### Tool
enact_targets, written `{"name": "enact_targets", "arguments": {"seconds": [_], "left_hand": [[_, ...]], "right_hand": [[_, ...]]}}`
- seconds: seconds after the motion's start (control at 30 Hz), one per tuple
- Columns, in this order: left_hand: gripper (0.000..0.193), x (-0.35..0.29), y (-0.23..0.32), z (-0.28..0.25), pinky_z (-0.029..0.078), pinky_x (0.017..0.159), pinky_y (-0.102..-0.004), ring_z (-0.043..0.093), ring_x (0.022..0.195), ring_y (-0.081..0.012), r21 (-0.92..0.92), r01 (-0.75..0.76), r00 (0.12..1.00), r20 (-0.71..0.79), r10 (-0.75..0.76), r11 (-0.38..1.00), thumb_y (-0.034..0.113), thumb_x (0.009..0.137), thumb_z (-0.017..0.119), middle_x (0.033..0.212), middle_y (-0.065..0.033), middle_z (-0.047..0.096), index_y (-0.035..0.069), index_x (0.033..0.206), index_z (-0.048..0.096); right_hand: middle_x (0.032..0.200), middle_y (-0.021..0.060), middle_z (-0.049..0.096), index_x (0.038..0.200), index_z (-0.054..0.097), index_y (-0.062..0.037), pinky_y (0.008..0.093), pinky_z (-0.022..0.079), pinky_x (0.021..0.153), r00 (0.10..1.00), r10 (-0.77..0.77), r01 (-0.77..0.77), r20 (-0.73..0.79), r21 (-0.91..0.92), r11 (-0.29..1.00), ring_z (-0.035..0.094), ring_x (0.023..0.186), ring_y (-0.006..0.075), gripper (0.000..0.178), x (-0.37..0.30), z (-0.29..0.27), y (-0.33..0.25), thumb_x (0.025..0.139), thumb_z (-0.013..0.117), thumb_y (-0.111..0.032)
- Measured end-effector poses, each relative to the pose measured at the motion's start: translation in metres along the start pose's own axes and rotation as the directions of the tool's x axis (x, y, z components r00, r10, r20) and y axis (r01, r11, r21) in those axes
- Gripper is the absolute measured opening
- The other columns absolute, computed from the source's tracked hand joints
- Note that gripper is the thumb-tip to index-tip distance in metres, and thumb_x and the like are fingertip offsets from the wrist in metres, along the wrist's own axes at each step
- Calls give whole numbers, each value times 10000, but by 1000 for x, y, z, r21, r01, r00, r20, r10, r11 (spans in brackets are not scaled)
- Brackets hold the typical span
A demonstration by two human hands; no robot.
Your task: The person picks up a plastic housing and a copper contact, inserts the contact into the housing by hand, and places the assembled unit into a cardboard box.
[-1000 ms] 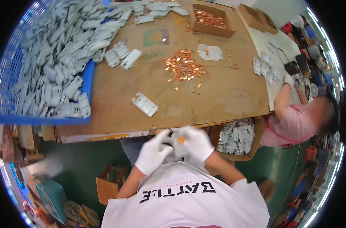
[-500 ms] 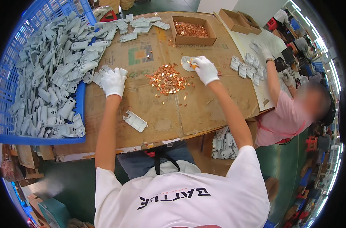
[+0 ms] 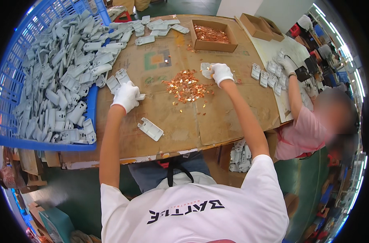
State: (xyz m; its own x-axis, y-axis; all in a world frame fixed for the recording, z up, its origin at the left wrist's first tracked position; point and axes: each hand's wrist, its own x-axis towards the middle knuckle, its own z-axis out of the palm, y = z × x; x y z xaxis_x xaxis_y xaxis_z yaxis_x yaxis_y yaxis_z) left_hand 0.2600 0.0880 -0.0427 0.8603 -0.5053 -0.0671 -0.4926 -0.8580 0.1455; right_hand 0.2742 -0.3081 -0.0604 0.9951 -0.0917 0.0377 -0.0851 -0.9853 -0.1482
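Left white-gloved hand (image 3: 127, 97), centre left of the frame, closed on a pale grey oblong plastic housing (image 3: 141, 97), one end showing; compared with half a second ago, the housing lies nearer the lower edge, suggesting it has been drawn away from two similar grey plastic housings (image 3: 112, 84). Right white-gloved hand (image 3: 222, 73), upper centre, fingertips at a flat whitish pad (image 3: 205, 68) beside heaped small copper-coloured metal pieces (image 3: 187, 86); its grip cannot be told
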Motion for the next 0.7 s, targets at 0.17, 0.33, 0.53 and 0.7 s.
{"name": "enact_targets", "arguments": {"seconds": [0.17,0.33,0.53,0.7], "left_hand": [[177,-46,3,12,481,887,-378,588,1022,-344,-200,-151,951,-296,87,968,-90,621,661,1034,-154,635,62,692,607],[236,-87,-5,25,381,1061,-401,486,1221,-380,-319,-36,817,-555,-156,947,-64,742,573,1309,-206,529,86,901,661],[535,-73,29,32,498,886,-443,584,1046,-366,-295,572,709,-290,-642,765,363,748,753,1119,-202,563,23,1134,603],[467,-51,24,31,513,865,-420,625,986,-351,-421,534,740,-187,-646,734,249,727,780,1105,-185,603,47,1110,604]], "right_hand": [[1024,167,684,986,708,-90,450,537,839,996,53,-45,67,-113,993,658,960,360,211,10,9,2,792,637,-137],[985,186,683,972,710,-102,462,533,826,994,-20,12,-108,-74,997,660,926,364,213,-3,17,8,772,641,-122],[982,163,686,984,692,-120,450,552,793,998,11,-14,-58,-46,999,670,896,358,188,-18,6,7,817,605,-123],[896,160,671,837,676,-83,449,537,766,973,-99,61,-208,-183,981,660,853,351,70,-18,28,12,792,644,-127]]}}
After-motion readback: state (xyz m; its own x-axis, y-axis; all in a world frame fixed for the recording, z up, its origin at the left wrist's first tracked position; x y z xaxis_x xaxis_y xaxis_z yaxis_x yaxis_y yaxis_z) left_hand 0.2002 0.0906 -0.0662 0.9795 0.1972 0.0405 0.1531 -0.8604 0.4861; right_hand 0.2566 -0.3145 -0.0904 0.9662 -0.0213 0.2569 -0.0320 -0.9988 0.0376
